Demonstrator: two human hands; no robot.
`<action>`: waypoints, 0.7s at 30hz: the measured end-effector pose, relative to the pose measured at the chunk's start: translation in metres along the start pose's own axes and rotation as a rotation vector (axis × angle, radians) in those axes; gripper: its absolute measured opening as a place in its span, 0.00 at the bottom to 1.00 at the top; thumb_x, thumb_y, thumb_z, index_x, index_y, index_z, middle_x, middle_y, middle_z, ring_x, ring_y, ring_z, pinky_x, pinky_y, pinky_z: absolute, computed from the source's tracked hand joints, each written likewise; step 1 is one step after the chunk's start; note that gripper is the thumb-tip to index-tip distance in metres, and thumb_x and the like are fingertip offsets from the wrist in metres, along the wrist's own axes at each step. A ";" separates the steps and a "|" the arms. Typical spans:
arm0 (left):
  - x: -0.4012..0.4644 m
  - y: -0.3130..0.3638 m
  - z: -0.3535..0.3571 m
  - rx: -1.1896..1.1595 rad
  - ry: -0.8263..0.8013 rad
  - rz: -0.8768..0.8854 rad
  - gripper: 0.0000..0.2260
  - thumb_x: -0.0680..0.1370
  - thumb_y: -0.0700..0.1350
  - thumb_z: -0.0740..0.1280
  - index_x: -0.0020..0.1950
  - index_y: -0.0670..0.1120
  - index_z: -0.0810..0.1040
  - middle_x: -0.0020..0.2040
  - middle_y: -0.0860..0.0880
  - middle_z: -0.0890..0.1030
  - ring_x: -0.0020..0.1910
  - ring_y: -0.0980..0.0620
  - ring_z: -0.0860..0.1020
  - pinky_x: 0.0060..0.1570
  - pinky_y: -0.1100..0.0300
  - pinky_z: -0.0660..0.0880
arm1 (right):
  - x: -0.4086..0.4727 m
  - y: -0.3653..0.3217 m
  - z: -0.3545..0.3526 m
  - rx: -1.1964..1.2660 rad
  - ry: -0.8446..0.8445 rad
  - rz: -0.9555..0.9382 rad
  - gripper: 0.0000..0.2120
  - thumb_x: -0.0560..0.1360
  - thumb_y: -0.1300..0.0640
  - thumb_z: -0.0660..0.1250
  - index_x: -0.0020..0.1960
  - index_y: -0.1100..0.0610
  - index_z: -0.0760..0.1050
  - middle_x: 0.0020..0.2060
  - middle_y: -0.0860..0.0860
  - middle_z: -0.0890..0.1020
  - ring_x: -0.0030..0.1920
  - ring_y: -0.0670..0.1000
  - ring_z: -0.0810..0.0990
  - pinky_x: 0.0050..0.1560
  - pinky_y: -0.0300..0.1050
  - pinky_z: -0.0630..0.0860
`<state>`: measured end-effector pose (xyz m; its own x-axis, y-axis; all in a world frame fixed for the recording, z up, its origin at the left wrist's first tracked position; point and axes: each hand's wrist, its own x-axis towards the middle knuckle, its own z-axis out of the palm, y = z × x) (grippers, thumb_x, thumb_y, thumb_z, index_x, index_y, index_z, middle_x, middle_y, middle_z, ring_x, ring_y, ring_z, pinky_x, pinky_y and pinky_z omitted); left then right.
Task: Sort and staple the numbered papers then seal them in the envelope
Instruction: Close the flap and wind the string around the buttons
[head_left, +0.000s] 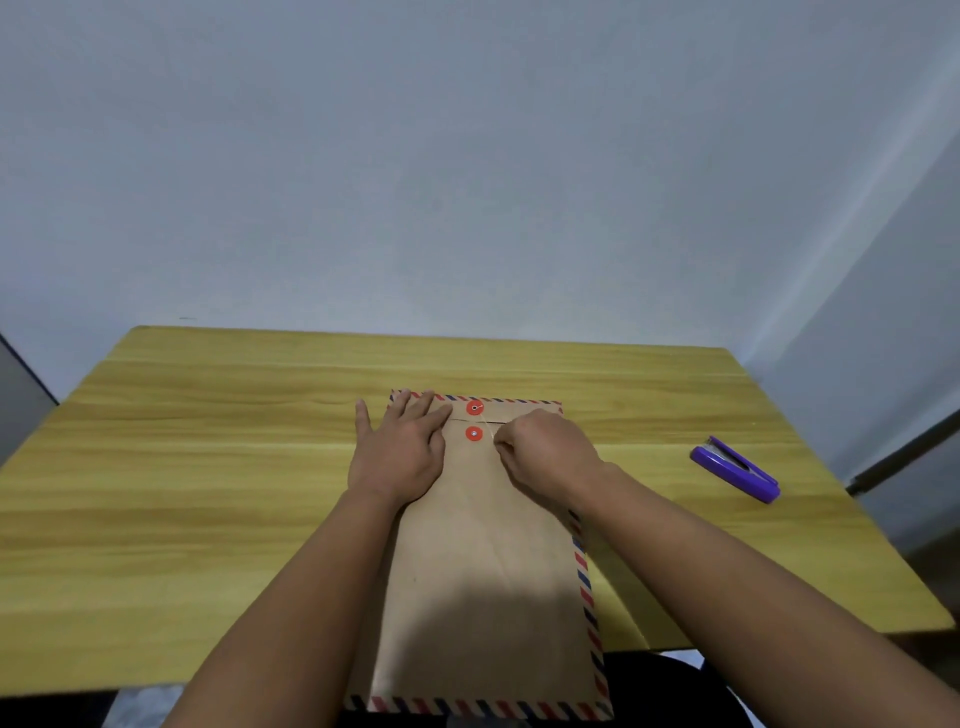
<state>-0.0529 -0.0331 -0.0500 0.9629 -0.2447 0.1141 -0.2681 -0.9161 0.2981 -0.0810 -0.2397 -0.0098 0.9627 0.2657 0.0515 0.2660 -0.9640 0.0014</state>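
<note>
The brown envelope (483, 561) with its striped border lies lengthwise on the yellow wooden worktop (208, 467), its near end overhanging the front edge. The left hand (400, 447) rests flat, fingers spread, on the upper left corner by the flap; the right hand (545, 452) is curled, fingertips pinching the thin string just beside the lower of two red buttons (473, 433). A purple stapler (735, 469) lies well apart to the right.

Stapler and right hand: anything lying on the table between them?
No. In the head view, only bare wooden table separates the purple stapler from the right hand, which pinches at the envelope closure.
</note>
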 end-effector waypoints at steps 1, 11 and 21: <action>0.000 0.000 0.000 0.001 0.003 -0.004 0.22 0.84 0.52 0.51 0.79 0.61 0.64 0.82 0.57 0.60 0.82 0.52 0.51 0.76 0.31 0.40 | -0.002 -0.004 0.002 -0.031 0.002 -0.013 0.11 0.79 0.59 0.60 0.40 0.52 0.75 0.38 0.54 0.81 0.40 0.59 0.78 0.36 0.48 0.71; 0.000 0.000 0.003 -0.009 0.026 -0.016 0.22 0.84 0.52 0.51 0.78 0.60 0.65 0.82 0.56 0.61 0.82 0.52 0.53 0.77 0.31 0.42 | -0.016 -0.031 0.007 -0.097 0.036 -0.122 0.10 0.82 0.63 0.59 0.61 0.59 0.74 0.48 0.59 0.83 0.46 0.64 0.81 0.37 0.51 0.64; 0.001 0.001 0.001 -0.013 0.020 -0.022 0.22 0.84 0.52 0.52 0.79 0.60 0.65 0.82 0.55 0.61 0.82 0.50 0.53 0.77 0.31 0.42 | -0.020 -0.034 0.001 0.042 -0.041 0.111 0.09 0.79 0.65 0.59 0.54 0.60 0.77 0.48 0.60 0.82 0.46 0.63 0.80 0.39 0.49 0.68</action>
<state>-0.0517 -0.0344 -0.0506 0.9676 -0.2184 0.1263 -0.2478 -0.9168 0.3132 -0.1089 -0.2118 -0.0122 0.9874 0.1582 0.0083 0.1584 -0.9864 -0.0435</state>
